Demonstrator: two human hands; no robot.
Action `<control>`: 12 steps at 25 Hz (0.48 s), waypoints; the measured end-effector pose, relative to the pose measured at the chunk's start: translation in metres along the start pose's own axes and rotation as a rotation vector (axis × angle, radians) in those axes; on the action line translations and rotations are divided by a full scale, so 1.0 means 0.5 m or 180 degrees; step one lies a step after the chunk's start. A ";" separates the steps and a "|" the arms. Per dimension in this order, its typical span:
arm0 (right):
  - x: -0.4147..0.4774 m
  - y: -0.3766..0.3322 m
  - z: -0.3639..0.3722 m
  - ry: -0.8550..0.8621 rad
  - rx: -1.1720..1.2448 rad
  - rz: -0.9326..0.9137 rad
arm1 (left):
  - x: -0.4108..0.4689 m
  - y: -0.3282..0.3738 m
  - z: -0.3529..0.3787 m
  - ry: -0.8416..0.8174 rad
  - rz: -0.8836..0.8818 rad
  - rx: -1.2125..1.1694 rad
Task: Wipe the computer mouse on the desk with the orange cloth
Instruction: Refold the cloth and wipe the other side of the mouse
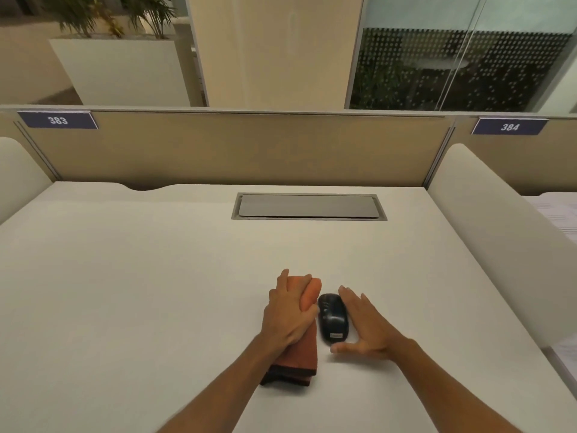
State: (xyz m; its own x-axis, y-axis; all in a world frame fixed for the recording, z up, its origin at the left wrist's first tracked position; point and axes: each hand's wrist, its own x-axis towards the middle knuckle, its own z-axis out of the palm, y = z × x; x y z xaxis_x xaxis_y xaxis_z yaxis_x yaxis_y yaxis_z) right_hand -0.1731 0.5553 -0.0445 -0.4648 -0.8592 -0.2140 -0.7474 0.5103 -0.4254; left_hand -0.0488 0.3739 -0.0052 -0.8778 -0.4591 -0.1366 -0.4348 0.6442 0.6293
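A black computer mouse [333,318] lies on the white desk [156,276], near its front middle. Just left of it lies a folded orange cloth [300,354] with a dark lower edge. My left hand [288,314] rests flat on top of the cloth, fingers curling over its far end. My right hand [365,323] is spread open right beside the mouse on its right, fingers straight and thumb stretched under the mouse's near end. The right hand's fingers are not closed around the mouse.
A grey cable hatch [308,206] is set into the desk toward the back. A beige partition [237,148] with labels 383 and 384 closes the far side. White side dividers [487,220] stand at the right and left edges.
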 end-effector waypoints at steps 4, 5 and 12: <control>0.003 0.008 0.024 0.0136 -0.0161 -0.0096 | -0.009 0.002 0.026 -0.0173 0.0094 0.0226; 0.004 0.007 0.026 0.0184 -0.0168 -0.0098 | -0.012 0.004 0.028 -0.0124 0.0106 0.0280; 0.002 0.004 0.038 0.0437 -0.0172 -0.0125 | -0.010 0.019 0.051 -0.0188 0.0346 0.0929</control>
State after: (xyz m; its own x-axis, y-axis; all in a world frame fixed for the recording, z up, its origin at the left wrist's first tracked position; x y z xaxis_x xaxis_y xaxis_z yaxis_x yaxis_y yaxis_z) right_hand -0.1662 0.5548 -0.0623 -0.4924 -0.8671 -0.0745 -0.7890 0.4809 -0.3824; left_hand -0.0536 0.3981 -0.0181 -0.9288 -0.3470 -0.1302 -0.3695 0.8399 0.3976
